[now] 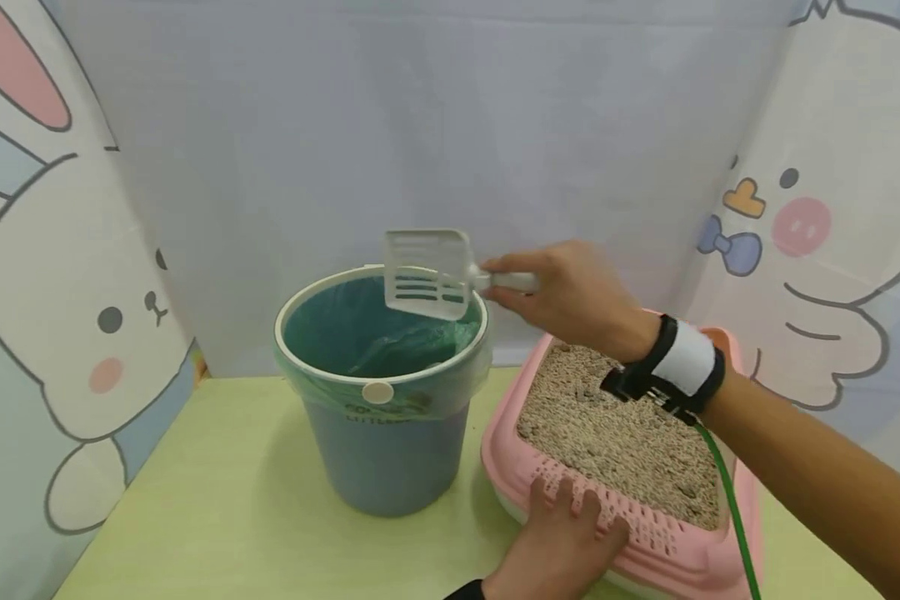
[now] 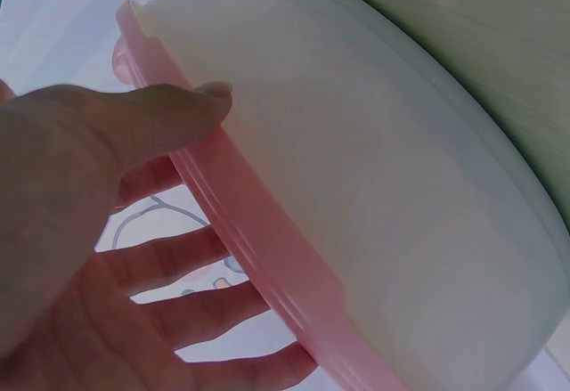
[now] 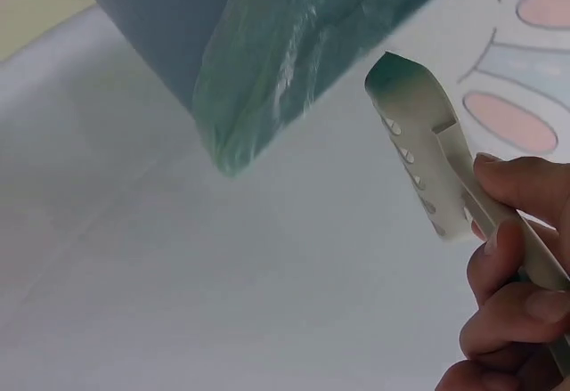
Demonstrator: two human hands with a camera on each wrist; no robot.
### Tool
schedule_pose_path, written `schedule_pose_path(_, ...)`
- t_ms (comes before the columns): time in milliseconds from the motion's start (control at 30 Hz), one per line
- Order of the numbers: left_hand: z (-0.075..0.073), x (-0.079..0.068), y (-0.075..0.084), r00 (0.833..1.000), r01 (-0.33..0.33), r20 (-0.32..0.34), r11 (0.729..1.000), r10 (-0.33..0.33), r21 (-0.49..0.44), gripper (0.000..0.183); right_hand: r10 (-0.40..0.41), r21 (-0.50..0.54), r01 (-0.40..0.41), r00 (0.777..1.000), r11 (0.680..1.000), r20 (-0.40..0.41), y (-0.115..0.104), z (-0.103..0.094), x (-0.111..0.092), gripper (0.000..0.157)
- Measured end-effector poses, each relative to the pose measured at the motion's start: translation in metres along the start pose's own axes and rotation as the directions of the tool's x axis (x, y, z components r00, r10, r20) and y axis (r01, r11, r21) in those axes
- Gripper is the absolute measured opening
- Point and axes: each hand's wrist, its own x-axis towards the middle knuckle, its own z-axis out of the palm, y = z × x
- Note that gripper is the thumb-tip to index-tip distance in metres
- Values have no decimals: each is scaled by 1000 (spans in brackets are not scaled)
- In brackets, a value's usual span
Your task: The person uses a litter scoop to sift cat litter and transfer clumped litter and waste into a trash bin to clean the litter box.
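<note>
Over the right half of the lined bin [image 1: 386,471], we've got the slotted scoop [image 1: 450,310], handle grasped by the right hand [image 1: 570,287]; it's kinda blurry, so we can't tell if anything's on it. Beside the bin, the left hand [image 1: 558,537] grips the pink litter tray [image 1: 504,450] by its rim, thumb outside.

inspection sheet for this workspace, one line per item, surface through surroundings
surface: yellow-green tabletop
job's things: slotted scoop, raised, appears over blue bin; green liner folded over bin rim; pink litter tray holding granules
clutter: nothing seen
grippers: left hand grips tray edge; right hand holds scoop handle
cables: green cable from right wrist strap, passing across tray in head view
surroundings: pale backdrop, cartoon rabbit print at left
</note>
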Motion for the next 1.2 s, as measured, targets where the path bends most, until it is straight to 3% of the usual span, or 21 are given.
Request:
schedule_pose_path(167, -7, -3, -5, 996, 12, 86, 998, -7, -62, 61, 104, 35, -100, 989, 994, -107, 34, -40, -29, 25)
schedule_pose_path(267, -8, -3, -5, 998, 2, 60, 999, 0, -34, 50, 231, 31, -229, 967, 973, -107, 50, -58, -55, 26)
schedule_pose_path(367, -8, -4, -6, 1000, -7, 17, 1000, 7, 17, 34, 341, 14, -342, 935, 940, -99, 62, -67, -82, 26)
schedule_pose_path(600, -8, -9, -9, 999, -2, 39, 1000, 1, 25, 36, 551, 15, -550, 834, 835, -29, 72, -72, -134, 33)
schedule_pose_path(700, -11, -12, -10, 998, 7, 60, 1000, -7, 9, 36, 578, -34, -578, 816, 815, -6, 74, -72, -153, 36)
schedule_pose_path(867, -12, -13, -10, 998, 16, 55, 1000, -16, 3, 34, 587, -135, -575, 806, 807, 76, 83, -71, -182, 40)
schedule_pose_path(1133, -12, -12, -9, 998, 17, 59, 1000, -18, 20, 35, 619, -213, -581, 741, 785, 260, 95, -57, -228, 43)
schedule_pose_path(1200, -13, -11, -9, 997, 15, 74, 1000, -17, 19, 35, 621, -236, -575, 712, 783, 327, 98, -52, -235, 42)
